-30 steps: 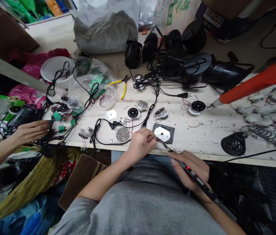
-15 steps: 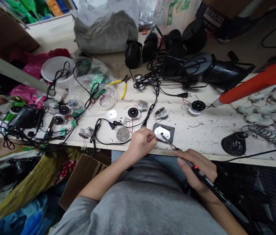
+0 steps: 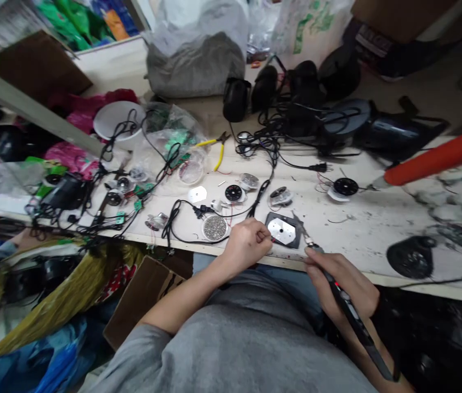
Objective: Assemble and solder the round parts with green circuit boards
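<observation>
**Head view: iron point(image 3: 347, 311) tip moves off the silver plate point(image 3: 276, 231)**

Half a second ago the iron's thin metal tip sat over the plate's centre hole. Now it has moved to just beyond the plate's right corner, beside the dark square mount point(image 3: 296, 233). The right hand point(image 3: 343, 286) grasps the iron's black handle like a pen, fingers wrapped around it. The left hand point(image 3: 247, 245) sits at the plate's lower left edge, fingers curled and pinched together. A speck of red shows at the fingertips, but whether they hold a wire is hidden. The plate lies flat on the mount near the front edge of the white bench point(image 3: 361, 234), its centre hole uncovered. Just left of the hand sit a dish of metal beads point(image 3: 215, 227) and a looped black cable point(image 3: 167, 232), with yellow-handled pliers point(image 3: 214, 146) farther back.
</observation>
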Demonstrator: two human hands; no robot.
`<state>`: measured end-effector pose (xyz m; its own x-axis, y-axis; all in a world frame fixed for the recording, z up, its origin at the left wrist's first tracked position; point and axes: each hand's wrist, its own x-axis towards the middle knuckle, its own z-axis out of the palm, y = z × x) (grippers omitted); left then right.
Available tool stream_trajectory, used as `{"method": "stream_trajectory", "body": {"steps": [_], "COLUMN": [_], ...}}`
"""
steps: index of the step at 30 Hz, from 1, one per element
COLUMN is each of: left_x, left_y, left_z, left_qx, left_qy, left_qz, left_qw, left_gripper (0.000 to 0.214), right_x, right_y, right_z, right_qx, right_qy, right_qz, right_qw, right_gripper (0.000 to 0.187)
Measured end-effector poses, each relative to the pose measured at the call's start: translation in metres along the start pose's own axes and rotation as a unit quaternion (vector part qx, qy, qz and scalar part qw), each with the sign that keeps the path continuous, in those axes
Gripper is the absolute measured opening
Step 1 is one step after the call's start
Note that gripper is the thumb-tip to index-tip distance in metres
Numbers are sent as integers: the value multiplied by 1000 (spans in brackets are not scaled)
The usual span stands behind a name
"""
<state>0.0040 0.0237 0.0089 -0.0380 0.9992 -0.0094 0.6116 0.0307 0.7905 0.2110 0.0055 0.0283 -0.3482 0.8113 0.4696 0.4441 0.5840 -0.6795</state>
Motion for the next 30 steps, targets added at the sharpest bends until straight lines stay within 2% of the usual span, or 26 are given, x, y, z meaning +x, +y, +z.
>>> {"method": "stream_trajectory", "body": {"steps": [3,5,9,12,18,23,30], "left_x": [-1,-1,-2,-1,1,-1,0], "left_y": [-1,-3,-4,-4,-3,-4,-5], "left_z": [2,2,1,0,0,0,-1], "left_qx": [-3,-5,-14,-21,-17,-14,-6], "left_qy": [-9,-11,-2,-5,-11,-4,-6], "left_qz": [-10,-12,-9,-7,-8,2,10], "left_qw": [1000,1000,1000,1000,1000,1000,1000], "left_gripper": [14,14,14,14,14,14,15], "right_x": [5,15,45,69,96,100,92], "right_y": [9,19,39,58,85,85,81], "right_z": [3,7,18,27,45,50,50], "right_qx": [-39,-72,-128,-139,-88,-86,-76], "right_qy": [20,46,53,35,-30,-58,-30], "right_qz": [-49,-96,-148,-117,-56,-24,-56], "right_qw": [998,992,979,983,994,994,995], "right_gripper": [53,53,30,25,40,34,30]}}
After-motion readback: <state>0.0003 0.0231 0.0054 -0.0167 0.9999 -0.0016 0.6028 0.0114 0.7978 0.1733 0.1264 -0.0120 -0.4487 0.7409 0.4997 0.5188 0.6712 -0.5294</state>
